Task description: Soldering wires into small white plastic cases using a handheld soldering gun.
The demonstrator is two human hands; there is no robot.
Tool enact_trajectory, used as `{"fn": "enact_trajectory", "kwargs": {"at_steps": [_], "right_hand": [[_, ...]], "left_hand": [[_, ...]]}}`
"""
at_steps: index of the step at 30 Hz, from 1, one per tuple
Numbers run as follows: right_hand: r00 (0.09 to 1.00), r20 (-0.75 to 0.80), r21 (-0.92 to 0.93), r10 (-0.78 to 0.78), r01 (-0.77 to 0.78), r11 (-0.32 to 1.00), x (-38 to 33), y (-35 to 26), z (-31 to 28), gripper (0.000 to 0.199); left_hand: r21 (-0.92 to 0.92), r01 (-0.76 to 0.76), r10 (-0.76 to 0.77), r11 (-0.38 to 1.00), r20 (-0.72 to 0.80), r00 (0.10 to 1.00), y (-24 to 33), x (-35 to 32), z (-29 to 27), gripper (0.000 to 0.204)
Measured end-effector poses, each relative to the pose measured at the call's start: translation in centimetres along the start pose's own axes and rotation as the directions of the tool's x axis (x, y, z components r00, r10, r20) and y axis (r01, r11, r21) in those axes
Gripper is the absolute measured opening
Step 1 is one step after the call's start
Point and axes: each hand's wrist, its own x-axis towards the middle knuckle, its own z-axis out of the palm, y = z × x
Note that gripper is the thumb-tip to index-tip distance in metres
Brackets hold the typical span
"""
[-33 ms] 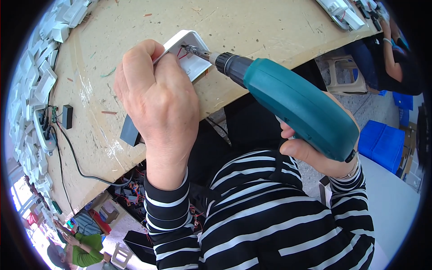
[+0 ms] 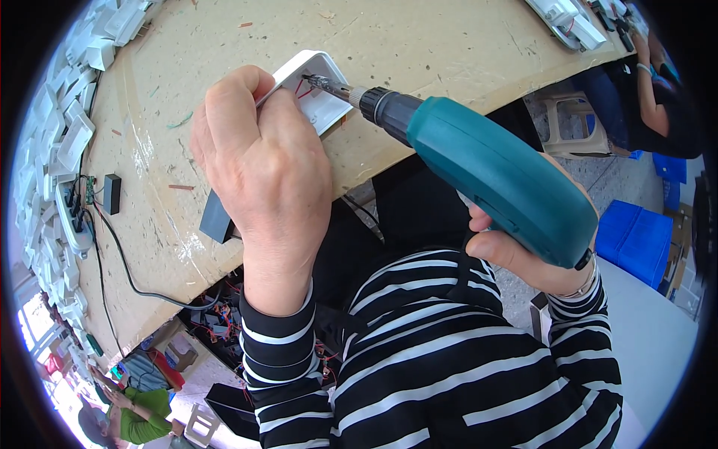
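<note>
My left hand (image 2: 265, 150) is closed on the near left wall of a white plastic housing (image 2: 331, 112), holding it tilted on the table. A thin red wire (image 2: 304, 93) shows inside the housing. In my right hand (image 2: 516, 258) is a teal cordless screwdriver (image 2: 497, 176), its body hiding most of my fingers. The metal bit (image 2: 327, 84) reaches into the housing, its tip near the inner wall by the wire. Whether a screw sits under the tip I cannot make out. Beneath my left wrist, a dark grey block (image 2: 217, 218) lies at the table edge.
White plastic housings (image 2: 75, 142) are heaped along the table's left side. Beside them are a power strip (image 2: 73, 221), a black cable (image 2: 138, 280) and a small black box (image 2: 111, 194). A bin of wired parts (image 2: 217, 318) stands below the edge. Other people (image 2: 138, 411) work nearby.
</note>
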Motion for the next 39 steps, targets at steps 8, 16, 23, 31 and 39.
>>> {"fn": "enact_trajectory", "kwargs": {"at_steps": [8,16,23,31,39], "right_hand": [[1.000,-0.028,0.114,-0.001,0.004,0.993,-0.7,0.6,0.2,0.062],[1.000,-0.014,0.189,-0.005,0.008,0.982,-1.0,1.1,0.3,0.063],[1.000,-0.015,0.194,0.024,-0.021,0.981,-0.9,1.1,0.5,0.065],[0.997,-0.033,0.121,-0.065,0.068,0.990,-0.8,1.1,0.3,0.064],[1.000,-0.031,0.169,0.004,0.001,0.986,-0.7,0.8,0.7,0.062]], "left_hand": [[0.003,-0.005,0.005,1.000,0.002,1.000,0.1,0.1,-0.2,0.005],[-0.001,0.000,0.000,1.000,-0.002,1.000,0.1,0.1,-0.2,0.005],[-0.003,0.000,0.000,1.000,0.000,1.000,0.0,0.1,-0.1,0.006],[0.011,-0.007,0.007,1.000,-0.007,1.000,0.1,0.1,-0.2,0.005],[0.001,0.009,-0.009,1.000,0.014,1.000,0.2,0.0,-0.2,0.005]]}}
